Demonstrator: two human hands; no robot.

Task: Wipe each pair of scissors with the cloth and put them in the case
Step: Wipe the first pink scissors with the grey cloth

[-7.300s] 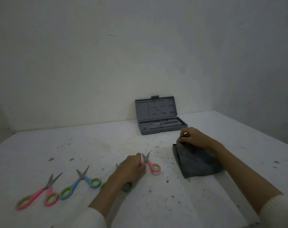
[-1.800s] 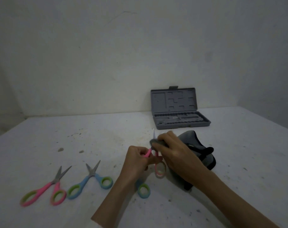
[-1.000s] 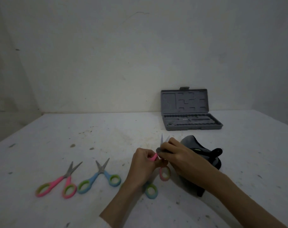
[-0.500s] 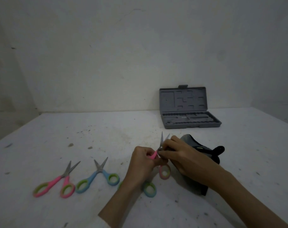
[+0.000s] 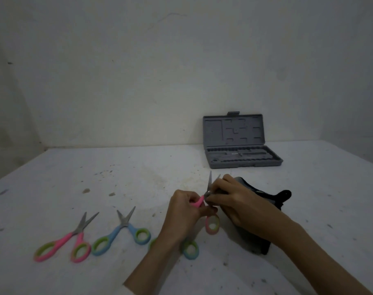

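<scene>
My left hand [image 5: 184, 211] grips the pink handle of a pair of pink scissors [image 5: 212, 224], blades slightly apart and pointing up. My right hand [image 5: 232, 201] pinches the dark grey cloth [image 5: 266, 201] against the blades near the pivot. The rest of the cloth hangs under that hand onto the table. Another pink pair [image 5: 64, 243] and a blue pair [image 5: 121, 233] lie at the left. A third pair with blue-green loops [image 5: 190, 250] lies partly hidden under my left forearm. The open grey case [image 5: 241, 154] stands by the back wall.
The white table [image 5: 53, 177] is speckled with dirt and crumbs. Walls close it in at the back and the right. The case lid stands upright against the back wall.
My right hand with the cloth has slid down the blades toward the pivot, baring more of the tips. The scissors on the table have not moved.
</scene>
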